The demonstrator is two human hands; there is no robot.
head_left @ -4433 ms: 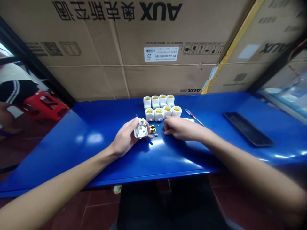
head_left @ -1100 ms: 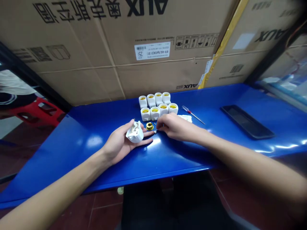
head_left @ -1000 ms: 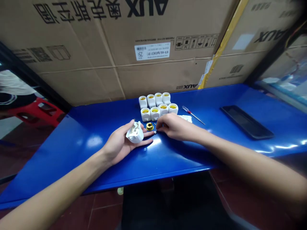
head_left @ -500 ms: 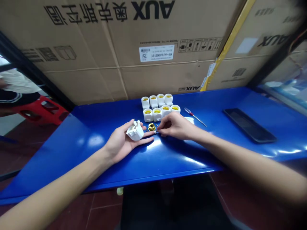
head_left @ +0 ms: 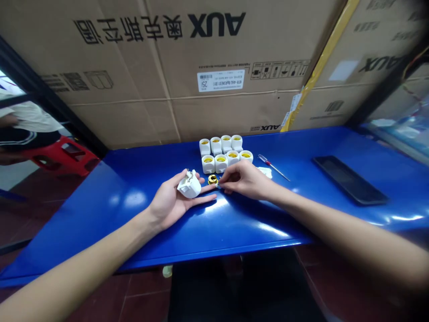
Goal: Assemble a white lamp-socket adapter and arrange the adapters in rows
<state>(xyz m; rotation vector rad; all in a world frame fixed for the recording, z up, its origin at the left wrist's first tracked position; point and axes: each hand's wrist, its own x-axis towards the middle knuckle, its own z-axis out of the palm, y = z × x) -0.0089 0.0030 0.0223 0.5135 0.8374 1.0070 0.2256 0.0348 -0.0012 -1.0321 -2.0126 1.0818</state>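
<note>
white housing (head_left: 189, 187) sits in the left hand (head_left: 170, 201), raised above the desk (head_left: 208, 232), tilted. thumb bears on its upper edge, the curved side leans against the fingers; grasp looks light but secure. two other fingers of that hand stretch out past it to the right, free of the housing.

right hand (head_left: 243, 180) faces it from the other side, apart from the housing. its thumb and forefinger draw together beside the stretched left fingertips, at a small pale piece (head_left: 217, 186). cannot tell whether they grip it or only touch it (too tiny, and half hidden).

yellow ring (head_left: 212, 179) lies on the desk just behind the left fingertips, its near edge partly covered by them. behind it, eight white sockets (head_left: 221, 164) with yellow linings, two rows of four; right hand blocks the lower part of the front row's right end. a white part (head_left: 265, 172) lies just beyond the right wrist. further right, a screwdriver (head_left: 273, 167), clear-and-red handle pointing away from the person; then a long black tray (head_left: 350, 180). a large cardboard box (head_left: 144, 107) stands behind the desk, print upside down.

housing itself: glossy white, rounded on the near side, open at the top, paler beige fittings inside.
</note>
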